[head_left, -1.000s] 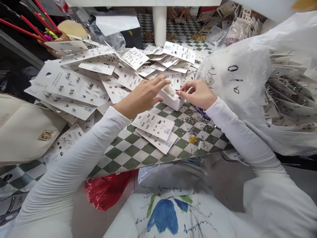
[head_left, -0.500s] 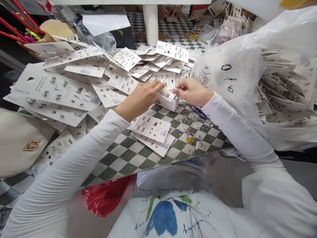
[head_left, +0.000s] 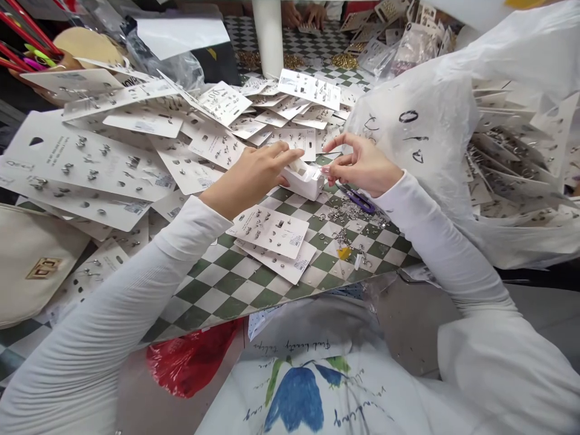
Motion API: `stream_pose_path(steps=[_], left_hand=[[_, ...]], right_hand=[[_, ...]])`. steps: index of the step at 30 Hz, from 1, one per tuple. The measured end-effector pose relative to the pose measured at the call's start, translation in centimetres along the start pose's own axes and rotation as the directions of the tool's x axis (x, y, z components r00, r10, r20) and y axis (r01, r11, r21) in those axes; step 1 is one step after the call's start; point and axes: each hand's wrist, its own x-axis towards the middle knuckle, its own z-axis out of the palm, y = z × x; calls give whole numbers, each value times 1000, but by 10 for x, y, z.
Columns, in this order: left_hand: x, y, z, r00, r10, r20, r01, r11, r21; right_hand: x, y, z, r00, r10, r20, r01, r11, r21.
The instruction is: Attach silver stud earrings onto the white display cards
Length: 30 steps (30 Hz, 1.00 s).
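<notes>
A small white tape dispenser (head_left: 309, 183) stands on the green-and-white checkered table (head_left: 217, 275). My left hand (head_left: 258, 175) is closed around its rear part. Beside the dispenser's front end is my right hand (head_left: 360, 166), its thumb and index finger pinched at the cutting edge; whatever lies between the fingertips is too small to make out. Two white earring cards (head_left: 272, 229) overlap on the table below the dispenser. Purple-handled scissors (head_left: 361, 200) lie under my right wrist, next to scattered small silver pieces (head_left: 344, 217).
Many earring cards (head_left: 90, 157) are heaped on the left and behind. A large clear plastic bag (head_left: 408, 139) of cards bulges at the right. A cream bag (head_left: 36, 260) sits at the left edge. A white post (head_left: 268, 42) rises behind; another person's hands (head_left: 303, 15) show beyond.
The fingers of my right hand have spread more, and the hand has moved slightly right of the dispenser. My left hand stays on the dispenser. The whole view has shifted a little.
</notes>
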Motion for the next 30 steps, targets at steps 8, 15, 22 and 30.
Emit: stream_pose_path(steps=[8, 15, 22, 30], left_hand=[[1, -3, 3, 1000, -8, 17, 7, 998, 55], [1, 2, 0, 999, -30, 37, 27, 997, 66], [-1, 4, 3, 999, -47, 26, 46, 998, 50], [-27, 24, -11, 963, -148, -224, 110, 979, -173]], right_hand=[[-1, 13, -1, 999, 30, -21, -27, 995, 98], [-3, 18, 2, 999, 42, -23, -40, 996, 81], [-1, 28, 8, 1000, -16, 2, 16, 996, 93], [-28, 37, 7, 976, -201, 88, 188, 973, 131]])
